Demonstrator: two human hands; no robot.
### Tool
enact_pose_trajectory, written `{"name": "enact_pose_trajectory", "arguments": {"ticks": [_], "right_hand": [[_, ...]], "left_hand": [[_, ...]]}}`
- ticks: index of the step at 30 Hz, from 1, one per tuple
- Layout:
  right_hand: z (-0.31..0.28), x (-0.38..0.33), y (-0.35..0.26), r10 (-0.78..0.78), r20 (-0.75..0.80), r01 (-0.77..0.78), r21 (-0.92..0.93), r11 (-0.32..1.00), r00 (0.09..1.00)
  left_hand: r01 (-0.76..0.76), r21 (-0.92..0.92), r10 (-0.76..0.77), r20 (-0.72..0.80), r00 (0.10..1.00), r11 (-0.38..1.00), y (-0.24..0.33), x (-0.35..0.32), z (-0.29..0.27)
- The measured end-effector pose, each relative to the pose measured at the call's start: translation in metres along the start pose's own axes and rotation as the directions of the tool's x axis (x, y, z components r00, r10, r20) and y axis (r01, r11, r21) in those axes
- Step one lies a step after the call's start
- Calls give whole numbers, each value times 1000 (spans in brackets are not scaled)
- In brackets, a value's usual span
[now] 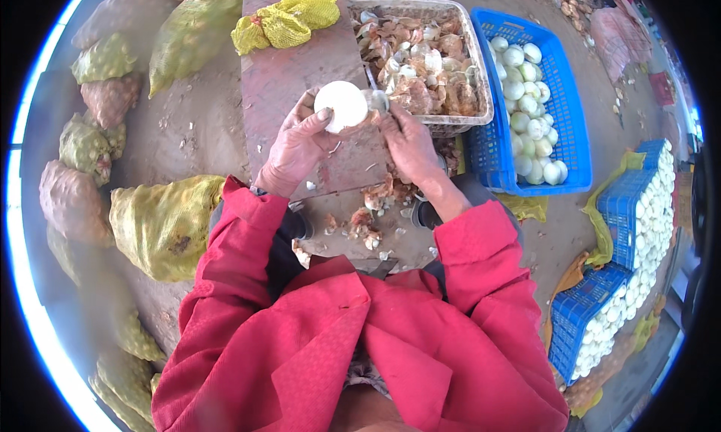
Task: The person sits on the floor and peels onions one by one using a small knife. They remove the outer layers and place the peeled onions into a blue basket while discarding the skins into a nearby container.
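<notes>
My left hand (299,143) is wrapped round a peeled white onion (342,106), its thumb pressed on the near side. Close to the onion's right side, my right hand (409,143) is closed with its fingertips together. A narrow grey blade, which looks like a small knife's (370,77), sticks up by those fingertips; its handle is hidden. Thin, pale onion skin (377,100) hangs between the onion and my right fingers. Both hands are above a reddish-brown board (300,79) dotted with scraps of peel.
A yellow mesh bag (289,19) lies on the board's far end. Beyond my right hand stand a pale crate (487,94) of skins and a blue crate (574,131) of peeled onions. Full mesh sacks (161,225) line the left; stacked blue crates (619,214) stand right.
</notes>
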State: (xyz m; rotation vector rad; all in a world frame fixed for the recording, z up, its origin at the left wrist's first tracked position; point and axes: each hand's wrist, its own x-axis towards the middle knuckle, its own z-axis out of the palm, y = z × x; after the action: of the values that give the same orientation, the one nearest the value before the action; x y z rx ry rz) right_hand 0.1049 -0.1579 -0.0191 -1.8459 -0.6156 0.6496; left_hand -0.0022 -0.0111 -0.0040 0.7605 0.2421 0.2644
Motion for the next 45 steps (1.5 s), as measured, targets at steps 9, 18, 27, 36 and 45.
{"name": "enact_pose_trajectory", "arguments": {"ticks": [9,18,27,36,45], "right_hand": [[18,-22,-17,-167,-26,168,42,985,986],[46,-18,-4,-451,-176,418,-195,887,875],[38,-13,-13,-348,-161,318,-189,929,923],[26,-8,-12,-218,-173,232,66,970,961],[-1,10,-2,138,-75,-92,437,895,988]], "left_hand": [[0,-66,-3,-34,999,998,-9,6,-6],[6,2,-6,-134,991,1000,-18,11,-12],[-28,119,48,-168,985,992,-17,10,-13],[12,42,-8,-107,994,999,-17,10,-12],[57,-187,-37,109,993,981,-6,5,-12]]}}
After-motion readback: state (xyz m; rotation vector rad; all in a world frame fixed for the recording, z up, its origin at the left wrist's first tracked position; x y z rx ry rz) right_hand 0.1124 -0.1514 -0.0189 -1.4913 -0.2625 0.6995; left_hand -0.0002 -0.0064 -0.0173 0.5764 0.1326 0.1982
